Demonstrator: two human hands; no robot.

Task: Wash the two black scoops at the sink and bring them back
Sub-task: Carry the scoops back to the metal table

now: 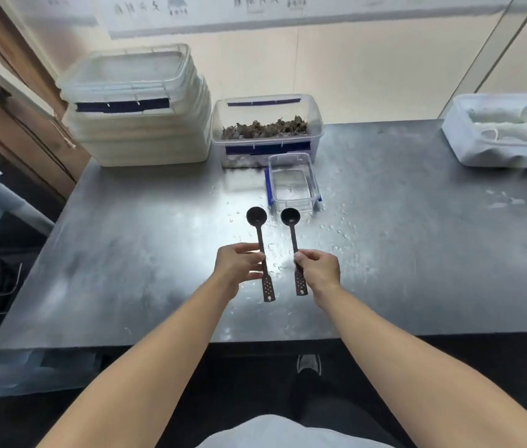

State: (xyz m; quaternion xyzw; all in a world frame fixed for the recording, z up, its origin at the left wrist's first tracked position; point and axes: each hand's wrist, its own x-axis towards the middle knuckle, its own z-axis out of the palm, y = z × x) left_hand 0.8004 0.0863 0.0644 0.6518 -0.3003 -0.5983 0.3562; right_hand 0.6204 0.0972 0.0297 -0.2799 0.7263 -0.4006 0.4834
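Two black long-handled scoops lie side by side over the steel table (401,253), bowls pointing away from me. My left hand (238,265) pinches the handle of the left scoop (257,218) about halfway down. My right hand (318,270) grips the handle of the right scoop (290,217) the same way. Both handles end in flat perforated tips near me. I cannot tell whether the scoops rest on the table or hover just above it. Water droplets speckle the steel around them. No sink is in view.
A small clear tub (293,189) with blue clips stands just beyond the scoop bowls. Behind it is a clear box (267,130) holding brown dried material. Stacked lidded containers (136,108) stand back left, and a white tub of rolled cloths (508,130) back right.
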